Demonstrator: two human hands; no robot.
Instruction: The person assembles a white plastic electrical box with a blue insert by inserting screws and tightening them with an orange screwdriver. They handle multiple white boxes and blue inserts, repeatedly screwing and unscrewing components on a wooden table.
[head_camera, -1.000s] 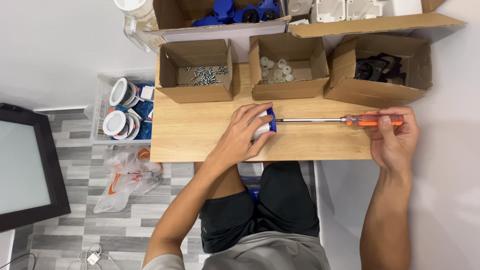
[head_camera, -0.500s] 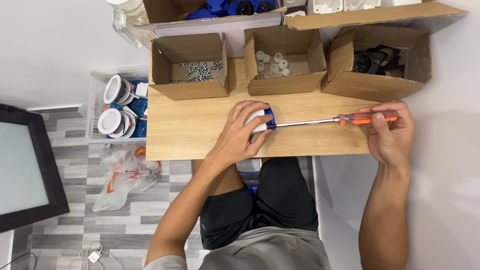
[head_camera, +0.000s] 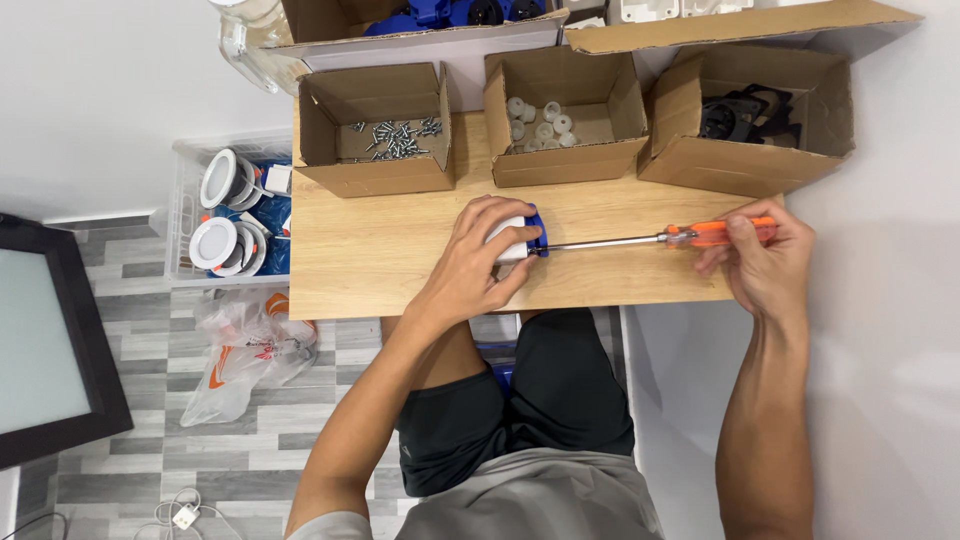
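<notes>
Gripping a white and blue fitting (head_camera: 522, 236) on the wooden worktop (head_camera: 380, 260), the left hand (head_camera: 480, 260) steadies it; the right hand (head_camera: 765, 262) is closed round an orange-handled screwdriver (head_camera: 655, 239), tip at the fitting.

The left hand (head_camera: 480, 262) covers most of the white and blue part (head_camera: 522, 240), so its shape and the screwdriver (head_camera: 650, 239) tip's seat stay hidden. The right hand (head_camera: 765, 262) hides the handle's end. The top edge cuts off 2 back boxes (head_camera: 420, 25), and the screws (head_camera: 392, 140) are too small to count.
</notes>
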